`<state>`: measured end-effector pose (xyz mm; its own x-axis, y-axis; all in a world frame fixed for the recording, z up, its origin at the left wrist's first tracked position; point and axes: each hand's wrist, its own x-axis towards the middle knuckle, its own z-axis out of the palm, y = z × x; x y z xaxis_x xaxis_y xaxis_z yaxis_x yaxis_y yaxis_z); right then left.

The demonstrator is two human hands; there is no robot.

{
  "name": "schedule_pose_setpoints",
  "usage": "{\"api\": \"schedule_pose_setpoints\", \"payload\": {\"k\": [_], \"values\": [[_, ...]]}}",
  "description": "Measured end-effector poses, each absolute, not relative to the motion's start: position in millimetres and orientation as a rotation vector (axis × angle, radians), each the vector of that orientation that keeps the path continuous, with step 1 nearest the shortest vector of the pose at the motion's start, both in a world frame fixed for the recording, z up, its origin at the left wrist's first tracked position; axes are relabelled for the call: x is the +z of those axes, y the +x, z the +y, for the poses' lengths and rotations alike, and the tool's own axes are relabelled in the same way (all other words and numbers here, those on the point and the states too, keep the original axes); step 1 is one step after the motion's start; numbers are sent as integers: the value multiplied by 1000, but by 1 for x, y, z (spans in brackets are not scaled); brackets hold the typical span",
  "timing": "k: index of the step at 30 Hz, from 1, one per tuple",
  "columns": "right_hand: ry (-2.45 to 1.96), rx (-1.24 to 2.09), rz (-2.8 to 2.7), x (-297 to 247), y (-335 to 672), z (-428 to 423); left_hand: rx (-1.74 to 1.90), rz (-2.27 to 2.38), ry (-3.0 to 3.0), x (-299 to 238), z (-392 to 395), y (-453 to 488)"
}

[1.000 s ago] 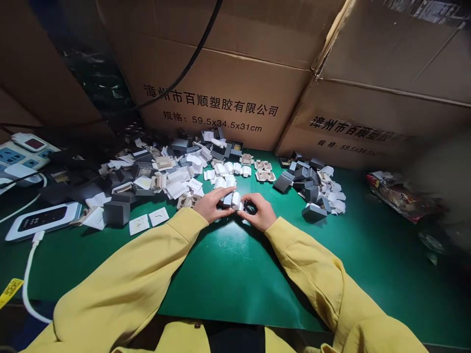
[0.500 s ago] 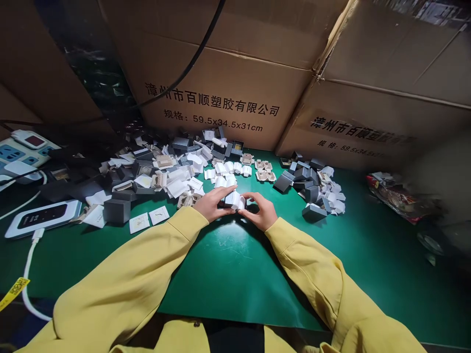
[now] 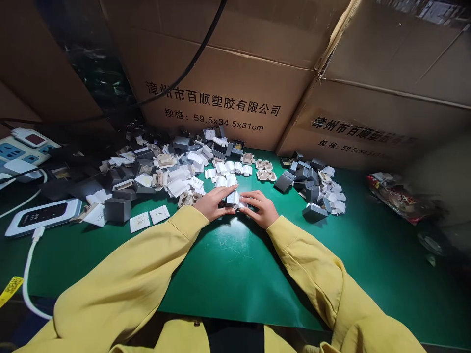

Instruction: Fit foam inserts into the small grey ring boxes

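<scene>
A small dark grey box (image 3: 232, 199) is pinched in my left hand (image 3: 214, 202), thumb below and fingers above. My right hand (image 3: 262, 211) has its fingertips closed at the box's right end, on a white paper insert (image 3: 241, 203) of which only a little shows. The fingers hide part of both pieces. Just beyond my hands lie several folded white paper pieces (image 3: 228, 167). Brown card inserts (image 3: 265, 175) sit to the right of these.
Dark boxes and white papers form a large heap (image 3: 176, 166) on the left and a smaller pile (image 3: 312, 189) on the right. Two printed cards (image 3: 140, 222), a white device with a cable (image 3: 44, 217) and a power strip (image 3: 25, 149) are at left. Large cartons (image 3: 221, 73) stand behind.
The white insert, which stuck out of the box's right end, now shows much less. My right fingers have moved slightly and lie flatter against that end. My left hand has barely moved.
</scene>
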<state>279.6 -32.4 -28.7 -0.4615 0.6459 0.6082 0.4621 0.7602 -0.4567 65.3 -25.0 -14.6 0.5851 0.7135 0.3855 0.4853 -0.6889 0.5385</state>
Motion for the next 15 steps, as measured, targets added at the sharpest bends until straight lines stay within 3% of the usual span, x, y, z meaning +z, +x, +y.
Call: {"api": "schedule_pose_setpoints", "payload": {"k": [15], "values": [[-895, 245, -2122, -33, 275, -29, 862, 981, 2394, -11, -27, 68]]}}
